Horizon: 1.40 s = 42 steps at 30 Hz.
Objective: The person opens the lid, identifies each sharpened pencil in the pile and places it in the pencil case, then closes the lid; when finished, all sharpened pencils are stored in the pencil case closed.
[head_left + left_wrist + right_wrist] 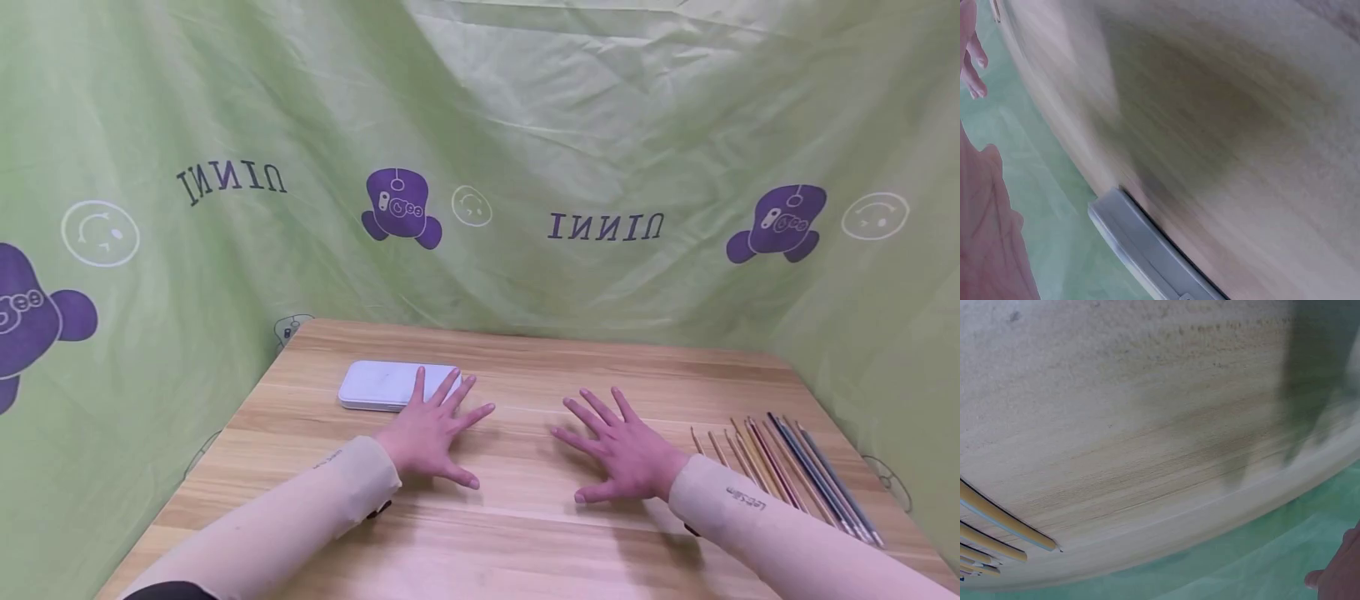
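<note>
Both hands are held palm down over the wooden table with fingers spread, and neither holds anything. My left hand (431, 433) is nearest to a pale white, flat rounded case (382, 383), and its fingertips overlap the case's right end in the head view. In the left wrist view the case (1147, 244) shows its grey side edge, apart from the left palm (988, 231). My right hand (626, 450) is left of a row of pencils (776, 467). The right wrist view shows several pencil tips (1007, 519) and a bit of the right hand (1341, 575).
The wood-grain table (517, 533) has green printed curtains (510, 275) hanging behind it and at both sides. The pencils lie side by side near the right edge, partly hidden by the right sleeve (795, 525). A thin cable (892, 479) shows beyond that edge.
</note>
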Available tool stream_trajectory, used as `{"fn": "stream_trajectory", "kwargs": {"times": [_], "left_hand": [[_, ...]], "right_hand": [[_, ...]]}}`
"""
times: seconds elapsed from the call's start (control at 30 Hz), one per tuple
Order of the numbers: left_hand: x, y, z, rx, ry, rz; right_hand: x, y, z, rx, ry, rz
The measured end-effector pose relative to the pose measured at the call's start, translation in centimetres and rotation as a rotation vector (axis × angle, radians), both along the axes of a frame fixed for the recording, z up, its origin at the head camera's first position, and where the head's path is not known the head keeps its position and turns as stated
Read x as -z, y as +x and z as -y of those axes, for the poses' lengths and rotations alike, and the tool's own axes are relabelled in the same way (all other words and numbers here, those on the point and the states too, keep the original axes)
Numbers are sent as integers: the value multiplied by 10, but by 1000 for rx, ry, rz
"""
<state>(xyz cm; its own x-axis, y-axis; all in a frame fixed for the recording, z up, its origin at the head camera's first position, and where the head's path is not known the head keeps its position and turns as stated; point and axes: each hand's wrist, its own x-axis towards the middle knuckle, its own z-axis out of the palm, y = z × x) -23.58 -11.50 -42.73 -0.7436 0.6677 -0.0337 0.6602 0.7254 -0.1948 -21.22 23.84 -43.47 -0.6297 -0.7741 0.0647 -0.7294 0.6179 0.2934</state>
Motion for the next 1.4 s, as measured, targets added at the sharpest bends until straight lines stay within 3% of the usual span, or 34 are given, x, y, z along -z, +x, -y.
{"fn": "stream_trajectory", "kwargs": {"times": [0.3, 0.6, 0.77, 1.03, 1.23, 1.4], "left_hand": [[-4, -1, 8, -28, 15, 10], [-5, -9, 23, -25, 116, -3], [-10, -12, 33, -58, 169, 6], [-20, -13, 51, -126, 262, 43], [-16, -22, 70, -178, 334, 18], [-15, -26, 86, -208, 425, 42]], "right_hand": [[-2, -1, 6, 16, -46, 37], [-6, -8, 20, 52, -110, 71], [-9, -15, 33, 62, -153, 85], [-13, -23, 59, 119, -237, 197], [-15, -29, 79, 133, -308, 254], [-16, -35, 97, 164, -369, 337]]}}
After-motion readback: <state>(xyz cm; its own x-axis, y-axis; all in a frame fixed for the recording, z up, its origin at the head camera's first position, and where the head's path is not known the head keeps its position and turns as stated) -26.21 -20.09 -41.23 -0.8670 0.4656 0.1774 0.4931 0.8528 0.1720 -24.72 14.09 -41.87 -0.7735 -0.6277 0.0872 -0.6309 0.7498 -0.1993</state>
